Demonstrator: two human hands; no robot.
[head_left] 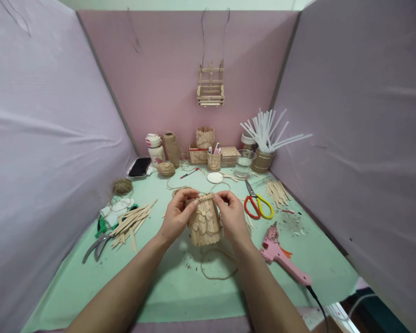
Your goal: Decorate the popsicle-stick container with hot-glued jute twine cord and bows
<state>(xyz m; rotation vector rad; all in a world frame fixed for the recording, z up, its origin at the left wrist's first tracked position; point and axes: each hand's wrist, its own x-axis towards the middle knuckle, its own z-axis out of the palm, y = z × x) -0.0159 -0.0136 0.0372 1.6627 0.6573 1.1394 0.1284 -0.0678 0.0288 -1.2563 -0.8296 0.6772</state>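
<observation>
From the head view: a pale, flower-trimmed wooden-stick cup (205, 225), held roughly upright, sits squarely between both hands, neither nearer! Left hand (179, 212) pinches the upper rim's left side, right hand (231, 213) its right; a beige twine loop (219, 279) lies below on mint-green cloth (180, 296).

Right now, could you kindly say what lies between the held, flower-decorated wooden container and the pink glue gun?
The head view shows the right hand, then green tablecloth, between the container and the gun.
</observation>
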